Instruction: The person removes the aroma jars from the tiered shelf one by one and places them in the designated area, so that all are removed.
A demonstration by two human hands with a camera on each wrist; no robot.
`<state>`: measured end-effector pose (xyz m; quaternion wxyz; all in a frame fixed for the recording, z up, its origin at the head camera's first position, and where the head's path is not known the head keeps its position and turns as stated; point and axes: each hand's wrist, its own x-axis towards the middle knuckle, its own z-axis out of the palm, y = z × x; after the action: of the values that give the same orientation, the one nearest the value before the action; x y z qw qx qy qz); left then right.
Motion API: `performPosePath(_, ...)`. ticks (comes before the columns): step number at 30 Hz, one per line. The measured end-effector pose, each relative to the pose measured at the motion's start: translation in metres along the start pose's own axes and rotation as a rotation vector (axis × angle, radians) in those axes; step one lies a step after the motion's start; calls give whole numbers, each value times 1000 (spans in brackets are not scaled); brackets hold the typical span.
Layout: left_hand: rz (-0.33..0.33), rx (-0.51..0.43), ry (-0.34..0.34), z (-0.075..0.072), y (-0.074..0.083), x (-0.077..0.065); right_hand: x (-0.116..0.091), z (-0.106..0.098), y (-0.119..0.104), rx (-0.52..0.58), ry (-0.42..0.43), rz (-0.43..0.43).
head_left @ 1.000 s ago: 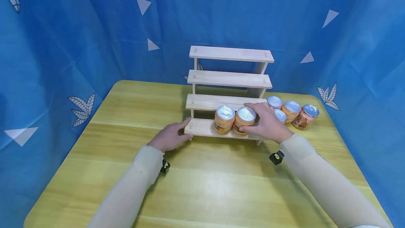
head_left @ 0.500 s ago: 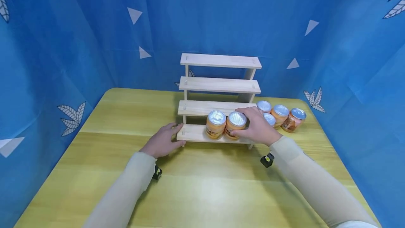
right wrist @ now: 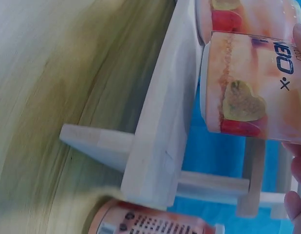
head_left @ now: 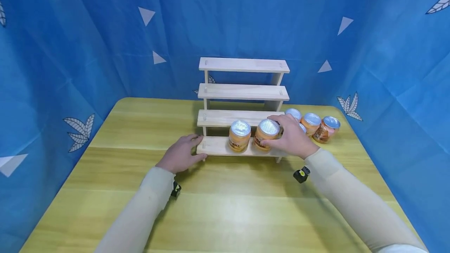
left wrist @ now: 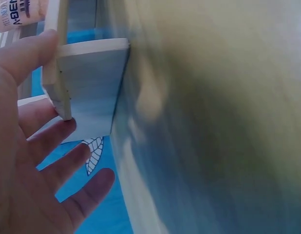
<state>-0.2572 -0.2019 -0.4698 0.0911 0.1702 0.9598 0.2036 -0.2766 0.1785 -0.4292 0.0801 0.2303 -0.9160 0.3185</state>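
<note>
A pale wooden stepped shelf rack (head_left: 242, 91) stands at the back of the table. My left hand (head_left: 179, 153) pinches the left end of its lowest board, thumb in front and forefinger behind; the other fingers are spread in the left wrist view. With thumb and fingers, my right hand (head_left: 293, 136) grips an orange can (head_left: 266, 140) with a silver lid, over the right part of that board. Whether the held can (right wrist: 253, 92) touches the board, I cannot tell. A similar can (head_left: 240, 140) sits upright to its left, a gap between them in the head view.
Several more lidded cans (head_left: 327, 130) stand on the table right of the rack, partly hidden by the right hand. The yellow wood-grain table (head_left: 225, 206) extends toward me. Blue patterned cloth (head_left: 242, 18) hangs behind and at both sides.
The head view shifted at first. In the last half second my right hand moved the gripped can rightward, parting it from its neighbour. My left hand kept its hold on the board.
</note>
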Motion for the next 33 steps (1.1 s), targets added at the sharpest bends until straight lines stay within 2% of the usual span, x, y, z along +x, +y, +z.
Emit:
performPosePath(11, -54, -64, -40, 2, -4, -4, -20, -23, 11, 5, 31, 119)
performPosePath(16, -42, -65, -33, 2, -3, -3, -27, -35, 16, -16, 75, 184)
performPosePath(20, -33, -62, -21, 1, -1, -1, -29, -42, 18, -48, 110, 209)
performPosePath(27, -36, -68, -30, 3, -2, 1, -30, -52, 18, 4, 141, 254)
performPosePath(33, -40, -76, -21, 3, -3, 3, -29, -66, 18, -9, 183, 259)
